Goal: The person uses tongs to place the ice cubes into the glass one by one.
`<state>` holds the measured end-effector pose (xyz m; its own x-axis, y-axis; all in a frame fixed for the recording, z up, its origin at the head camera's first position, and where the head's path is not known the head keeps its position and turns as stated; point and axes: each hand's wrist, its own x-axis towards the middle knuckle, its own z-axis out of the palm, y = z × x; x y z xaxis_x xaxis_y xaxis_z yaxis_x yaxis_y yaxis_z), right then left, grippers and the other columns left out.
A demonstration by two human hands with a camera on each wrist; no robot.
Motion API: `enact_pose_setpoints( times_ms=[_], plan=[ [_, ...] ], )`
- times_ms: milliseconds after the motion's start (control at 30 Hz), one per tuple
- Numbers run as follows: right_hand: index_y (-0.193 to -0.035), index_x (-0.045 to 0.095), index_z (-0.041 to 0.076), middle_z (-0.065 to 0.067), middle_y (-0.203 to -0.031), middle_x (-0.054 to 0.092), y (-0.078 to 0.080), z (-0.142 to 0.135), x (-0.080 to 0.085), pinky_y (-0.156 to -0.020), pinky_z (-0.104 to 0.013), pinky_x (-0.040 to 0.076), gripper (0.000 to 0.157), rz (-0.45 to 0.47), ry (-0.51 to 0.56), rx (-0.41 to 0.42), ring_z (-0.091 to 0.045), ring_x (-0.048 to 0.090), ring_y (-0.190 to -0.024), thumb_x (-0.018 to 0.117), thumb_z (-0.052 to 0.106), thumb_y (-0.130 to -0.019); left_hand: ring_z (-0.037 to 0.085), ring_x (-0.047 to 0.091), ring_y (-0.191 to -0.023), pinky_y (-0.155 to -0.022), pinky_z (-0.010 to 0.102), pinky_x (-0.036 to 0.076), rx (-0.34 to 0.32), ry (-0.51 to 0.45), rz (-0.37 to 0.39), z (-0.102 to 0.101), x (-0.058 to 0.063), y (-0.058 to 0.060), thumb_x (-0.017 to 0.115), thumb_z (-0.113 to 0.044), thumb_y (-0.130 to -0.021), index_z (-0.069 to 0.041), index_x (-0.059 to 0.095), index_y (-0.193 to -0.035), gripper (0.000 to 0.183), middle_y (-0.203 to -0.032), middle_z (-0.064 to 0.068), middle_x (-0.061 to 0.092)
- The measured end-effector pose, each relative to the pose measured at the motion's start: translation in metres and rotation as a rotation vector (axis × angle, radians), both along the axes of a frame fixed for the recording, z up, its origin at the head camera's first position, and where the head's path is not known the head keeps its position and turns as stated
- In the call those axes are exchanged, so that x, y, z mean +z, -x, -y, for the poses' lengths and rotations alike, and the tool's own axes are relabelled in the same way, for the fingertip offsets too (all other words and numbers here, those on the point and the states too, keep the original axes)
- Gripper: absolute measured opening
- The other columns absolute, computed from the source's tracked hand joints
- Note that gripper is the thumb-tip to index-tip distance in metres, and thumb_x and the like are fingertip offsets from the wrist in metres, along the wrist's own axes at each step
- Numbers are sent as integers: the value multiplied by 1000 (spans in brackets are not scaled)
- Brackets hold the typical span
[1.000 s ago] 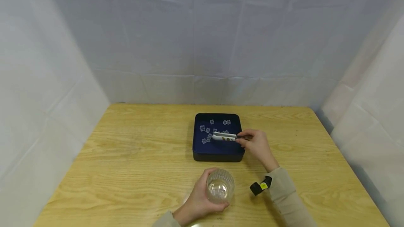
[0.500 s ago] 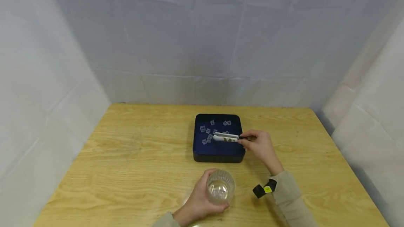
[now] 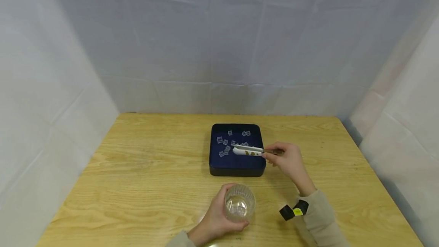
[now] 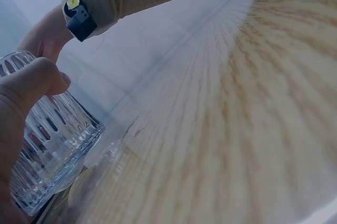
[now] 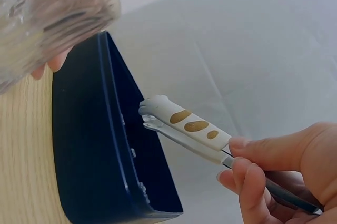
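I've got the right hand (image 3: 291,161) pinching the tongs (image 5: 205,145), 2 white ends (image 5: 156,104) sticking out past its fingertips (image 5: 239,142) over the blue box (image 3: 236,172), a clear piece (image 5: 146,119) between them. Left hand (image 3: 217,215) has fingers curled round the glass (image 3: 240,201), near the box.

1. Passes freely over the wooden table (image 3: 137,159) left of the dark blue tin (image 3: 236,172), as far as the white sheets (image 3: 171,48).
2. Reaches into the tin's left half from above; meets white tongs (image 3: 247,152) over the right half, pinched by the right hand (image 3: 288,159).
3. Finds a narrow gap between tin and glass (image 3: 241,205), blocked leftward by the left hand (image 3: 217,212).
4. Meets the right sleeve (image 3: 320,218) and black wrist device (image 3: 287,212); passes freely beyond, rightward.
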<state>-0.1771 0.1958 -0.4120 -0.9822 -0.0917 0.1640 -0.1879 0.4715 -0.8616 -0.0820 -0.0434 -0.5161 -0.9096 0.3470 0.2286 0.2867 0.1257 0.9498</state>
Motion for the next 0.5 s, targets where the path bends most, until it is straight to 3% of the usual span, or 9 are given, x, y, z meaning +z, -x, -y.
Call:
enact_pose_setpoints(
  times_ms=[200, 333, 500],
  plan=[
    [-97, 75, 0, -11, -77, 72, -6, -1, 5, -52, -36, 57, 15, -12, -1, 7, -20, 65, -59, 78, 6, -84, 23, 57, -117, -101, 41, 47, 3, 12, -19, 0, -1, 0, 95, -14, -58, -21, 45, -136, 93, -128, -1, 58],
    [-96, 75, 0, -8, -75, 71, -11, -2, 9, -53, -42, 57, 14, -15, 4, 16, -19, 64, -58, 78, 4, -83, 21, 56, -117, -102, 41, 47, 3, 18, 11, 1, -1, 0, 95, -13, -56, -23, 45, -136, 95, -129, -4, 57],
    [-98, 75, 1, -9, -77, 70, -21, -5, 17, -52, -36, 57, 16, -7, 11, 31, -17, 63, -59, 79, 7, -84, 22, 56, -117, -102, 41, 46, 4, 22, 22, 1, -1, 0, 95, -14, -56, -24, 45, -136, 95, -128, -5, 58]
  ],
)
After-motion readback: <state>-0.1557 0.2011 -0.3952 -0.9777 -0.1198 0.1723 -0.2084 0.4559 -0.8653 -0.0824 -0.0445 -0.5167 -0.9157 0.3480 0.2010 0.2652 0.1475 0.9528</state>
